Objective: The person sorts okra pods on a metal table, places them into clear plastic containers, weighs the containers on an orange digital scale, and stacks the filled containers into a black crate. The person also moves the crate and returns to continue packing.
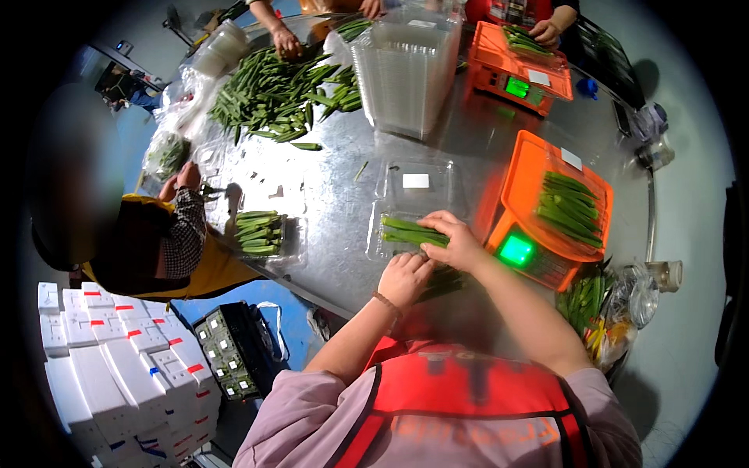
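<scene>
An open clear plastic clamshell tray (374, 234) lies on the metal table before me, its lid (436, 167) bearing a blank-looking white label. My right hand (453, 240) grips several okra pods (404, 230) lying over the tray. Beside it my left hand (406, 278) rests with bent fingers at the tray's near edge, close to more okra (442, 284) partly hidden below my hands; whether it holds any I cannot tell. To the right, okra in a clear tray (567, 207) sits on an orange digital scale (526, 169) with a lit green display.
A stack of clear trays (401, 76) stands at the back, beside an okra pile (263, 93). A filled okra tray (259, 234) lies left. Co-workers' hands (287, 42) reach in from the far side; another person (169, 234) works at left. A second scale (503, 64) stands back right.
</scene>
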A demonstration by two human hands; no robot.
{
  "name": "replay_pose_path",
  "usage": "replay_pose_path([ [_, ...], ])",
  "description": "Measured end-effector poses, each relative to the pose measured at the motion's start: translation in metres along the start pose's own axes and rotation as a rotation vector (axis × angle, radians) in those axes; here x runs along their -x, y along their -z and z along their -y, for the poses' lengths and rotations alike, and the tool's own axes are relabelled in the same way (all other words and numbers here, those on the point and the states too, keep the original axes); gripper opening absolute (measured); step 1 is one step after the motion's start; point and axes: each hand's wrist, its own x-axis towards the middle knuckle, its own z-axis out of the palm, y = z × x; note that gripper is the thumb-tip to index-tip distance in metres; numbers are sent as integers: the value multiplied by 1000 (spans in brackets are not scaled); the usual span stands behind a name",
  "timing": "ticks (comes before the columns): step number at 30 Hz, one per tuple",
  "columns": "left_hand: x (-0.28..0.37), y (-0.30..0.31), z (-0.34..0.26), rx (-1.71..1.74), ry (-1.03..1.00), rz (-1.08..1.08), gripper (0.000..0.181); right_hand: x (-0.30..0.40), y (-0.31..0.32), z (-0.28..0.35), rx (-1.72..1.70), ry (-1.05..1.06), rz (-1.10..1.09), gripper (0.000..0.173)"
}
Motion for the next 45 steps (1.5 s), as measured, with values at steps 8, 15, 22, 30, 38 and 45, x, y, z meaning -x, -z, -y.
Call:
replay_pose_path([
  [8,52,13,16,98,538,-398,37,29,12,12,348,153,-128,40],
  [15,62,-34,64,1158,1114,-318,30,133,33,4,71,-199,-288,22],
  [22,30,-14,70,1450,1350,-627,15,180,106,44,227,-295,-683,13],
  [30,36,-3,72,1150,1376,-446,17,185,187,32,507,-290,-921,25],
  [38,27,8,71,423,942,-523,34,159,196,45,834,-371,-746,41],
  [45,2,13,40,498,723,-460,24,176,218,31,533,-333,-1007,25],
])
